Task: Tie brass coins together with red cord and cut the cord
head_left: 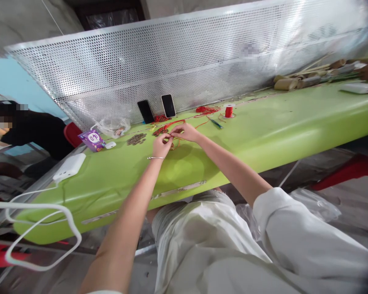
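Observation:
My left hand [162, 145] and my right hand [185, 132] meet over the green table [248, 139], their fingertips pinched close together on a thin red cord [179, 122]. The cord's loose strands trail behind and below the fingers. A small brownish piece [172, 146] hangs just under the fingertips; its kind is too small to make out. Right behind my hands lies a small heap of brown coin-like discs [160, 131] with red cord among them. Another pile of such discs [136, 139] is to the left of my left hand.
Two phones [168, 106] lean against the perforated metal screen [159, 61]. A red thread spool [229, 111], tweezers-like tool [216, 123] and red cord bundle [207, 110] lie right of them. At left are a purple box [93, 140], white power strip [70, 166] and a seated person [37, 130].

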Available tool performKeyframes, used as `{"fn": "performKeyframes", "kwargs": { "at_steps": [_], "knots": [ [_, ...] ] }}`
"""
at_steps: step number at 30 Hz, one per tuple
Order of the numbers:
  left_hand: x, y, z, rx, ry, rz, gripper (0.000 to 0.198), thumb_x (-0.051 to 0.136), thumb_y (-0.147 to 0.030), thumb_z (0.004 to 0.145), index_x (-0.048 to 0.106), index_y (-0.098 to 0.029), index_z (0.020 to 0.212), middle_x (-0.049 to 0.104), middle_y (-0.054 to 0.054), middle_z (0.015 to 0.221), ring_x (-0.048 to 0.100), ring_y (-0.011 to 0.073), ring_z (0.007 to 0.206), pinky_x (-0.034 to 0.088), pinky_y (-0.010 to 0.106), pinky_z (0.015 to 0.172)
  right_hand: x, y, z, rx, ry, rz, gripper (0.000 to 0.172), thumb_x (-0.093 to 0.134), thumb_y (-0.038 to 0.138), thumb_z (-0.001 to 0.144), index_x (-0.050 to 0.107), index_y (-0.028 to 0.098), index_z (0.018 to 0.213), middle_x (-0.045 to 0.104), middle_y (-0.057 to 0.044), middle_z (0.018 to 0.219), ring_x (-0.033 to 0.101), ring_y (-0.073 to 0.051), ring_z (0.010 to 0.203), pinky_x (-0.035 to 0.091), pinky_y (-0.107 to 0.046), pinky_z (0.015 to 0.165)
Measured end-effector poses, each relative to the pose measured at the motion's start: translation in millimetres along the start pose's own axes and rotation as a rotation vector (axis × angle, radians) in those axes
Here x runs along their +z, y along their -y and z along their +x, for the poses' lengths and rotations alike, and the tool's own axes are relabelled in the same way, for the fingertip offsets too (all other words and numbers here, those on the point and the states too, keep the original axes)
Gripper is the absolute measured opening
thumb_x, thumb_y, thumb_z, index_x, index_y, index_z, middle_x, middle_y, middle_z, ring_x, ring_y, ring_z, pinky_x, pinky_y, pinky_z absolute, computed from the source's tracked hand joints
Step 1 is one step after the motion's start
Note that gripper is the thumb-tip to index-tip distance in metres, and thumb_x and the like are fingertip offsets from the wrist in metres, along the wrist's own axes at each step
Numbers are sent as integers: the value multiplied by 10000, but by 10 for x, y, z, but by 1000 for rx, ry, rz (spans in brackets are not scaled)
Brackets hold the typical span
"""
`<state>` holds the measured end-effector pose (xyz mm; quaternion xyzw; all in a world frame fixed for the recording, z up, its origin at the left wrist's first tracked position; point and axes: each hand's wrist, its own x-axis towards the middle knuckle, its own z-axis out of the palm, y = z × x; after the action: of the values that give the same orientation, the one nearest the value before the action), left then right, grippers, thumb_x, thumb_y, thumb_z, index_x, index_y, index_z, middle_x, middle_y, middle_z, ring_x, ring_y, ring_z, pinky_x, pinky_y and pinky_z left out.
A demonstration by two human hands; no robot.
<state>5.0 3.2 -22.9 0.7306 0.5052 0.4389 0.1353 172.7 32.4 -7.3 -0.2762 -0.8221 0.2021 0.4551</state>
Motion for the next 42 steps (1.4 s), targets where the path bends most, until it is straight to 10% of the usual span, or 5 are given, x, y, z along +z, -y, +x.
{"fn": "performKeyframes", "kwargs": {
  "at_steps": [32, 42],
  "knots": [
    [11, 56, 57, -23, 76, -91, 215, 571, -318, 904, 612, -129, 998, 645, 41, 928, 629, 142, 766, 549, 319, 691, 47, -61, 62, 125, -47, 18, 171, 463, 250, 901, 576, 128, 860, 594, -35, 768, 520, -122, 684, 421, -242, 663],
    [7, 147, 88, -28, 27, -255, 233, 569, -304, 906, 594, -136, 1066, 632, 61, 1012, 628, 158, 827, 553, 335, 714, 36, -5, 5, 358, 178, 320, 137, 538, 165, 883, 673, 138, 878, 697, -52, 825, 645, -110, 713, 551, -186, 590]
  ]
}}
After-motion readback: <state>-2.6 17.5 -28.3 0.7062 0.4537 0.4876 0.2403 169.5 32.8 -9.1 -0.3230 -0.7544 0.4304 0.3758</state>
